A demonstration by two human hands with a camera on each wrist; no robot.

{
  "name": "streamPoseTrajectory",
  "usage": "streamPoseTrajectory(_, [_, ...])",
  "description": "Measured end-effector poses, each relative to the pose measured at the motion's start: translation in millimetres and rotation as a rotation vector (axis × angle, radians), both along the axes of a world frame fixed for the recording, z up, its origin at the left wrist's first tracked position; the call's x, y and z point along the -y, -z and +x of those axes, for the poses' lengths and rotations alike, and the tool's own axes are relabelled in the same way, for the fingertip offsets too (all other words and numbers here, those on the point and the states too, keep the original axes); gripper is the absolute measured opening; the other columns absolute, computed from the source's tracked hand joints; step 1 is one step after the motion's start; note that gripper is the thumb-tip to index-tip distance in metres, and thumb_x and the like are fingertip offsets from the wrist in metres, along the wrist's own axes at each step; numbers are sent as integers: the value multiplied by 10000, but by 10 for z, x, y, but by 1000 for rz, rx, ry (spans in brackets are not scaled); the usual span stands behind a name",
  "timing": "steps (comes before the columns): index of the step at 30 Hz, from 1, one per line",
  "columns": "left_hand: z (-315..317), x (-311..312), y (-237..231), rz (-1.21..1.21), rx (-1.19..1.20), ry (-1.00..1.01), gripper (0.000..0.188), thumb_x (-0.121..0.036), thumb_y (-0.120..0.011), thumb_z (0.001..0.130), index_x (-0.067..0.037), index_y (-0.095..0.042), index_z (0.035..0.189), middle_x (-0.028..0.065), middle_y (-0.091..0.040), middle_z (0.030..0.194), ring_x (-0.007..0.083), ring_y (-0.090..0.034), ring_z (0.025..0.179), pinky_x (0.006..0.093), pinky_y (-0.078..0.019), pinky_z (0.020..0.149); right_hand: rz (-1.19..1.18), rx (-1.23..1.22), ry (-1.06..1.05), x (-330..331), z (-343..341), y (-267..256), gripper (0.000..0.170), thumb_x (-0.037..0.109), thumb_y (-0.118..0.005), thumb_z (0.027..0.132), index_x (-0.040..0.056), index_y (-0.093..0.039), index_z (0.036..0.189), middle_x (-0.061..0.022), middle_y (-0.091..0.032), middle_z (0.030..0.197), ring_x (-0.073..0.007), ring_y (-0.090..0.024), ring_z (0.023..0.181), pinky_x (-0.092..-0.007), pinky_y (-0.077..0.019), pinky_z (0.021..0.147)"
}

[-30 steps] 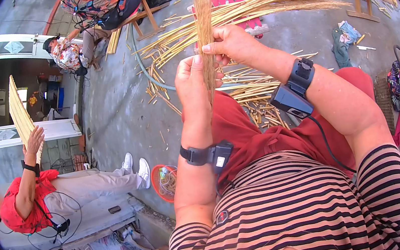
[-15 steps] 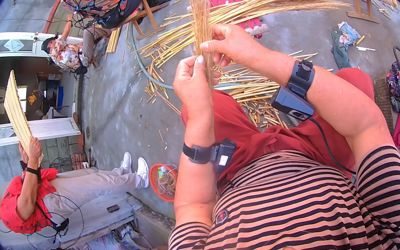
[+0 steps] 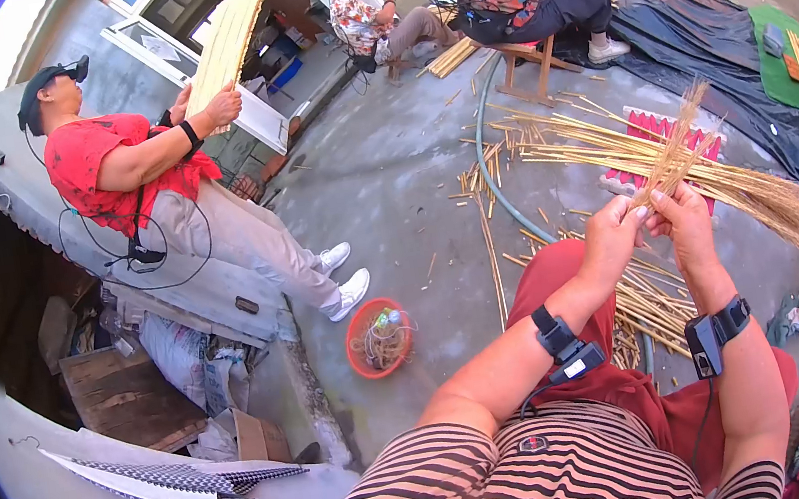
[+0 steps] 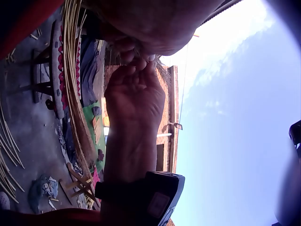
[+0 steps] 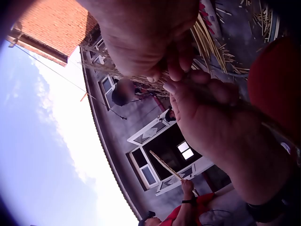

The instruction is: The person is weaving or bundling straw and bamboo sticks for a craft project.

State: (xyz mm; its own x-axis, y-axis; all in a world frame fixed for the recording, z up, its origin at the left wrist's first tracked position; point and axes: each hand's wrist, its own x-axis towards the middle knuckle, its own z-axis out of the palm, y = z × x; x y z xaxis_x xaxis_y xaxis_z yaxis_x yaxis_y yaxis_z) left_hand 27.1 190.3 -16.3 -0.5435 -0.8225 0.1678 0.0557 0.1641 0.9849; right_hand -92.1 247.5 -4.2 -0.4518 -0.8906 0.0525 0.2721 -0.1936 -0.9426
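Both hands pinch a thin bunch of feathery straw stalks (image 3: 668, 166) in the head view, its tips fanned up and away. The left hand (image 3: 612, 240) grips it from the left, and the right hand (image 3: 688, 230) holds it close alongside, fingers curled. In the left wrist view the right hand (image 4: 136, 101) meets the left hand (image 4: 150, 23) at the fingertips. The right wrist view has the left hand (image 5: 216, 127) below the right hand (image 5: 146, 40), with strands between them. The bunch's lower end is mostly hidden by the hands.
Long stalks (image 3: 598, 145) lie across a pink-and-white rack beyond the hands, with cut pieces (image 3: 655, 312) on the ground below. A hose (image 3: 488, 152) and an orange basket (image 3: 355, 356) are to the left. Someone in red stands holding a straw panel (image 3: 232, 49); others sit behind.
The head view has swung left, so the hands now appear farther right. The straw bunch leans away to the right instead of standing upright in view. Both hands still hold it.
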Motion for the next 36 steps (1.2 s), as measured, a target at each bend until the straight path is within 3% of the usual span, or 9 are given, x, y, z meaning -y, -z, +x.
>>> streamPoseTrajectory(9, [132, -89, -133, 58, 15, 41, 89, -113, -571, 877, -45, -621, 904, -32, -524, 627, 48, -474, 537, 203, -393, 494, -73, 80, -54, -72, -8, -20, 132, 126, -558, 834, 18, -572, 910, -16, -565, 668, -88, -533, 537, -229, -451, 487])
streamPoseTrajectory(13, [511, -81, -241, 40, 238, 40, 110, -166, -564, 883, -68, -607, 861, -21, -525, 565, 19, -366, 405, 166, -270, 374, -203, 268, 52, -138, -447, -27, 83, 96, -597, 817, 19, -577, 842, -45, -586, 702, -123, -579, 571, -276, -532, 559])
streamPoseTrajectory(19, [855, 131, -340, 223, 149, -60, 123, -191, -565, 889, -72, -575, 862, 2, -537, 580, 34, -369, 386, 178, -255, 343, -371, 419, 464, -283, -1248, -206, 68, 96, -593, 864, 39, -561, 883, -50, -599, 749, -153, -609, 669, -305, -558, 656])
streamPoseTrajectory(22, [736, 79, -496, 237, 135, -32, 136, -203, -565, 889, -70, -565, 864, 7, -547, 606, 37, -367, 385, 178, -248, 340, -145, 237, 234, -252, -923, -126, 122, 131, -619, 837, 67, -579, 933, -40, -610, 797, -137, -608, 708, -286, -536, 627])
streamPoseTrajectory(25, [500, 78, -735, 116, 94, 15, 147, -208, -566, 889, -62, -560, 871, 15, -552, 610, 42, -378, 388, 186, -257, 340, 220, -144, -222, -237, -205, -134, 353, 193, -654, 796, 57, -566, 1111, -66, -632, 930, -154, -615, 772, -290, -517, 645])
streamPoseTrajectory(27, [404, 154, -991, 37, 35, 68, 151, -207, -566, 889, -57, -558, 871, 27, -564, 629, 51, -406, 406, 194, -277, 350, 145, -364, -458, -230, 225, -15, 376, 163, -610, 826, 34, -528, 1170, -68, -623, 1011, -136, -601, 854, -278, -495, 739])
streamPoseTrajectory(30, [172, 331, -1302, -54, -112, 205, 229, -270, -535, 912, -49, -571, 960, 49, -597, 681, 77, -505, 487, 197, -377, 419, -29, -617, -497, -228, 569, 92, 533, 229, -654, 806, 4, -465, 1250, -130, -635, 1024, -209, -631, 854, -313, -503, 743])
streamPoseTrajectory(33, [-257, 264, -1417, 78, -255, 379, 145, -175, -503, 936, -56, -555, 872, 56, -603, 673, 90, -540, 467, 190, -413, 401, 56, -581, -527, -146, 659, 6, 481, 225, -651, 812, -6, -492, 1203, -141, -645, 971, -196, -629, 851, -316, -492, 753])
streamPoseTrajectory(36, [-522, 109, -1400, 47, -243, 391, 172, -206, -504, 939, -68, -541, 844, 38, -579, 624, 73, -487, 404, 182, -370, 351, 114, -410, -446, -164, 588, -192, 293, 211, -634, 825, -18, -575, 998, -105, -649, 820, -162, -632, 712, -275, -501, 629])
